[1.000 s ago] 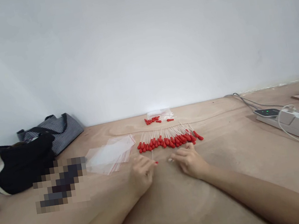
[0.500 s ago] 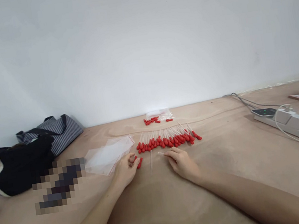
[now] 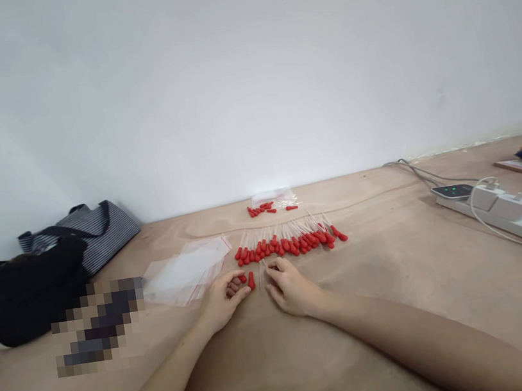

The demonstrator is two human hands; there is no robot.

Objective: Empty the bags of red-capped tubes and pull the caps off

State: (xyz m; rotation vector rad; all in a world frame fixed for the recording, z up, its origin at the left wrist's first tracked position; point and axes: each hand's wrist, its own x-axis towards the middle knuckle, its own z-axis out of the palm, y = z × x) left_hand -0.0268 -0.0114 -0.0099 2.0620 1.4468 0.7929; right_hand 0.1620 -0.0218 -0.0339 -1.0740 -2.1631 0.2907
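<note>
My left hand (image 3: 224, 299) is curled, with a red rubber bulb (image 3: 242, 278) showing at its fingers. A second red bulb (image 3: 251, 280) stands at its thumb and fingertips; whether it touches the table is unclear. My right hand (image 3: 289, 287) bends its fingers around the upper end of a thin clear tube (image 3: 263, 274), its thumb a little apart. Another slim tube (image 3: 260, 281) lies close by on the table, between the two hands. Just beyond them is a row of droppers (image 3: 292, 245), red bulbs towards me and clear stems pointing away.
Loose red bulbs (image 3: 256, 211) and a clear bag (image 3: 273, 197) lie near the wall. Flat zip bags (image 3: 182, 272) are left of my left hand. Black (image 3: 36, 288) and striped (image 3: 110, 226) bags stand far left. A power strip (image 3: 517, 221) with cables lies right.
My right hand has moved left with the tube, close to my left hand. A red bulb now shows more fully beyond the left fingertips. The view has shifted slightly.
</note>
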